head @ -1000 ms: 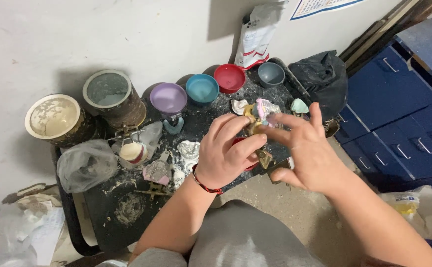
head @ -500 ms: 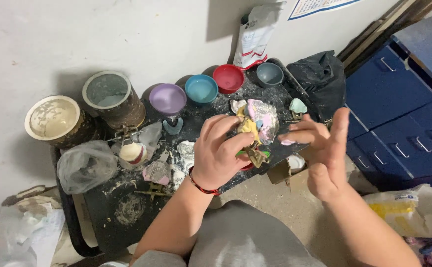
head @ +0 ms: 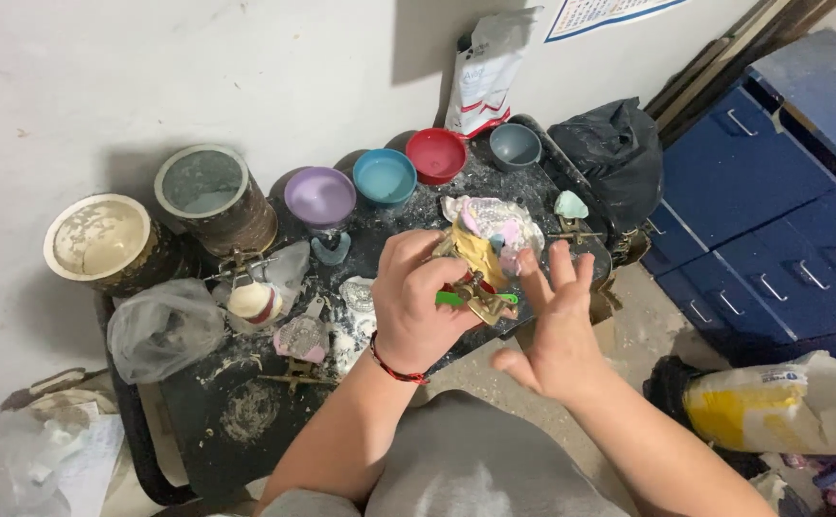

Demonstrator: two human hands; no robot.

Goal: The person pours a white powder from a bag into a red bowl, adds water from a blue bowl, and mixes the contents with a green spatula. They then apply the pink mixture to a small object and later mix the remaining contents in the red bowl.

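Brass-coloured metal frame [head: 480, 299], a hinged little device with a yellowish cast [head: 476, 251] set in it and a green strip [head: 451, 298] poking out at its near side, sits in the person's left hand [head: 418, 302] above the middle of the dark, plaster-spattered work tray [head: 246, 421]. That hand is curled tight around the frame, thumb and fingers gripping it from the left. The right hand [head: 557, 330] is spread wide and holds nothing, its fingertips [head: 525, 263] just touching or very nearly touching the cast's right side; I cannot tell which. A red cord bracelet [head: 394, 369] circles the left wrist. Along the far edge of the tray stand four rubber mixing bowls: purple [head: 319, 196], blue [head: 384, 176], red [head: 437, 153] and grey [head: 515, 146]. Left of them are two round tins [head: 164, 215] crusted with plaster. A clear plastic bag [head: 164, 327] lies at the tray's left, a black bag [head: 610, 153] at its far right, and blue drawers [head: 772, 211] fill the right side.
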